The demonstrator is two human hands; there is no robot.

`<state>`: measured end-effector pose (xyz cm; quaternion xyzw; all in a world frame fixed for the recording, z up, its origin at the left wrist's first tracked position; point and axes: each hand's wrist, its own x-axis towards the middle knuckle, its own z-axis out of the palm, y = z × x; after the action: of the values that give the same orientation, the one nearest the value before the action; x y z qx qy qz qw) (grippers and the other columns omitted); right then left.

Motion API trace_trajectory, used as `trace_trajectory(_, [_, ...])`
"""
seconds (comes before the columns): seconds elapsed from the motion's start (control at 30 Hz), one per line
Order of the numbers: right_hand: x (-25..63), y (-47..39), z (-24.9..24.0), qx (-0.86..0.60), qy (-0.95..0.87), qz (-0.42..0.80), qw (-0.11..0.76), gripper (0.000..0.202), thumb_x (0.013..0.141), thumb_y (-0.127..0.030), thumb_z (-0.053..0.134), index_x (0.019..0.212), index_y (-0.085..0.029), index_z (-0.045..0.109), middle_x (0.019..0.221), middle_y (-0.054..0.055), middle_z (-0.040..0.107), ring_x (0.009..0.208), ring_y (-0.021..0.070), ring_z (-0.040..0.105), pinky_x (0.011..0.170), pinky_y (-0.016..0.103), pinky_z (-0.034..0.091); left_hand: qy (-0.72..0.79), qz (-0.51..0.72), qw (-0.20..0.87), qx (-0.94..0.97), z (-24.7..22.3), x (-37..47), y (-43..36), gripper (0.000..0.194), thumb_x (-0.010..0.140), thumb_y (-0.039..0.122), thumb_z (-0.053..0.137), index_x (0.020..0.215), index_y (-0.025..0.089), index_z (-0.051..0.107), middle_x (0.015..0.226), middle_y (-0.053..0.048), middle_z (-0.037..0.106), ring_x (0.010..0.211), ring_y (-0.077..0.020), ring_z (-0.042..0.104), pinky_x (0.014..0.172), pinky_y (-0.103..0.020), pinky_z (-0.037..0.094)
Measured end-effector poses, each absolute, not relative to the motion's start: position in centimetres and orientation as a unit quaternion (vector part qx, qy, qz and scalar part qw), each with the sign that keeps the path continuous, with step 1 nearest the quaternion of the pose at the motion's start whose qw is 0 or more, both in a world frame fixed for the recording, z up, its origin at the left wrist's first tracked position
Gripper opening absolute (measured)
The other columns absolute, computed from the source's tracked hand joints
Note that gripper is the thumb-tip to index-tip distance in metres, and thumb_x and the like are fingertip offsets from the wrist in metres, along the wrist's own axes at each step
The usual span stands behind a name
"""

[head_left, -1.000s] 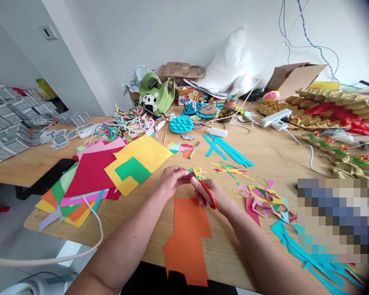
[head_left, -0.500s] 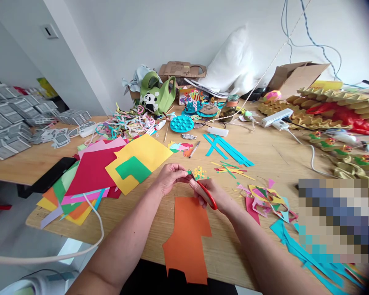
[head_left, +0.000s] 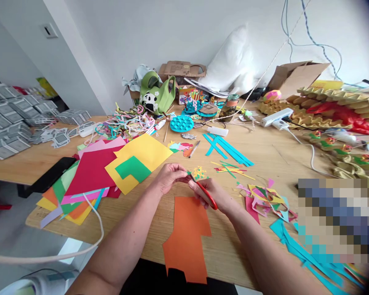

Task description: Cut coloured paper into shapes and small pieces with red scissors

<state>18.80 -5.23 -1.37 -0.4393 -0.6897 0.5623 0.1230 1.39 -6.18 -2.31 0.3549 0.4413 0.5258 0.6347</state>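
My right hand [head_left: 211, 193] grips a pair of scissors with red handles [head_left: 209, 196], the dark blades pointing up and left towards my left fingertips. My left hand [head_left: 173, 177] is closed in a pinch on a small green paper strip [head_left: 188, 172], mostly hidden by the fingers, at the blade tips. Just beyond the blades lies a little heap of yellow and green paper snippets [head_left: 199, 172]. Below my hands, an orange paper sheet [head_left: 189, 237] with cut edges lies on the wooden table [head_left: 153, 229] and overhangs its front edge.
Coloured paper sheets [head_left: 95, 174] are stacked at left. Thin paper strips [head_left: 233, 169], blue strips [head_left: 230, 149] and a pen [head_left: 194, 149] lie beyond my hands. Paper scraps [head_left: 264, 198] spread at right. A white cable [head_left: 101, 229] crosses the left table edge; a power strip [head_left: 276, 117] lies further back.
The scissor blades have shifted slightly at my left fingertips. My hands and the orange sheet stay almost in place.
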Motion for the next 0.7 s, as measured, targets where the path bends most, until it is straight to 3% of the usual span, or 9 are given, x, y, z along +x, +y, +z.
trace_trajectory(0.7, [18.86,-5.37,-1.19,-0.441,-0.689,0.561,0.128,0.051,0.078,-0.058,0.058,0.05,-0.018,0.045,0.034,-0.004,0.045,0.028,0.0077,0.038,0.034,0.02,0.028,0.442,0.52,0.638,0.358,-2.27,1.23,-6.27,0.018,0.053,0.02,0.074,0.061,0.012,0.061,0.064,-0.008,0.07,0.061,-0.018,0.066,0.066,-0.032,0.052])
